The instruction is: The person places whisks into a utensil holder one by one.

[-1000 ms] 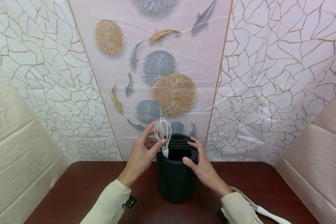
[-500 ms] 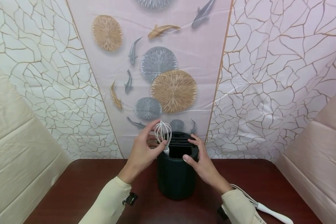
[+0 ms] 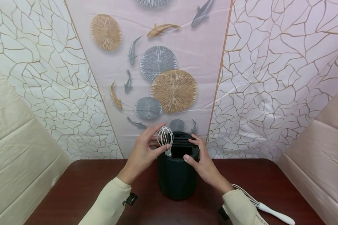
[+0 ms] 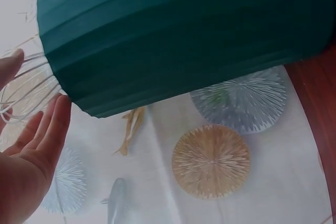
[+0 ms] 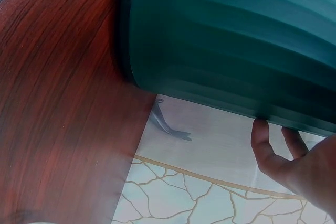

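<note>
1. Left hand [image 3: 142, 153] has its fingers straightened and spread beside the small whisk [image 3: 165, 139], its thumb at the wires; whether it touches them cannot be told.
2. Right hand [image 3: 204, 164] curls its thumb and fingers round the rim of the dark green holder [image 3: 176, 178].
3. Small whisk stands upright in the holder, wire head above the rim.
4. Holder stands on the dark wooden tabletop [image 3: 73, 190]; a 2nd whisk [image 3: 266, 209] lies near the right sleeve.

Both hands raised side by side, sleeves reaching forward.
The left hand [image 3: 142, 150] has straight, loosely spread fingers [image 4: 50, 124] with the thumb apart; the right hand [image 3: 204, 164] curves its fingers and thumb inward, wrist bent.
</note>
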Available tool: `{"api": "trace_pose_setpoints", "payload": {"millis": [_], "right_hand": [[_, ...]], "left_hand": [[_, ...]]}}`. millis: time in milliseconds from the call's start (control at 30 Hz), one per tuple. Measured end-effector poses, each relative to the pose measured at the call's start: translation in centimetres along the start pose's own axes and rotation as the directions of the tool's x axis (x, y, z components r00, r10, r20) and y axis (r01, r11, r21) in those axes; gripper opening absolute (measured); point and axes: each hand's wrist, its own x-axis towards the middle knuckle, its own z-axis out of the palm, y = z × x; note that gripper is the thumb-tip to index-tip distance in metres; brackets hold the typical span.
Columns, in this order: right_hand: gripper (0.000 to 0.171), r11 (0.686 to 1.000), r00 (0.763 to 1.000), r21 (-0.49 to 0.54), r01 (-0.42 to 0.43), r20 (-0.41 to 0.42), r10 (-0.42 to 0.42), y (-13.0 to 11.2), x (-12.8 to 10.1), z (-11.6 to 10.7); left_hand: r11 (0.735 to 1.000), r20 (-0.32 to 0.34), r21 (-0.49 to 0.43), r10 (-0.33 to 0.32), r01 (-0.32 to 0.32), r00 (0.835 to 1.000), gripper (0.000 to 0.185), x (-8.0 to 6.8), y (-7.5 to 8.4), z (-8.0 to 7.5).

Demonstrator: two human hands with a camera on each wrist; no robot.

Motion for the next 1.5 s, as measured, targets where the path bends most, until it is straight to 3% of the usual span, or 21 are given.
{"api": "trace_pose_setpoints", "payload": {"millis": [367,600,800,967,1233,1500], "right_hand": [[0.063,1.000,1.000,0.005,0.004,-0.002,-0.004,0.0,0.0,0.1],[0.063,1.000,1.000,0.000,0.008,-0.008,-0.008,0.1,0.1,0.0],[0.063,1.000,1.000,-0.006,0.021,-0.008,-0.021,0.1,0.1,0.0],[0.063,1.000,1.000,-0.015,0.016,-0.006,-0.016,-0.1,0.0,0.1],[0.063,1.000,1.000,-0.001,0.010,0.005,-0.010,-0.2,0.1,0.1],[0.064,0.993,0.999,-0.109,0.042,0.006,-0.042,-0.4,-0.1,-0.3]], "left_hand": [[0.984,-0.018,0.097,0.155,-0.152,0.988,0.068,-0.4,-0.8,0.8],[0.965,0.003,0.185,0.188,-0.185,0.982,0.066,-0.1,-0.4,1.1],[0.961,0.038,0.188,0.197,-0.201,0.980,0.067,-0.1,-0.5,1.3],[0.964,0.058,0.195,0.170,-0.178,0.984,0.063,-0.6,-0.6,1.3],[0.973,0.022,0.171,0.152,-0.153,0.988,0.052,-1.2,-0.7,1.2],[0.984,0.022,0.132,0.117,-0.119,0.993,0.053,-1.4,-1.0,1.6]]}}
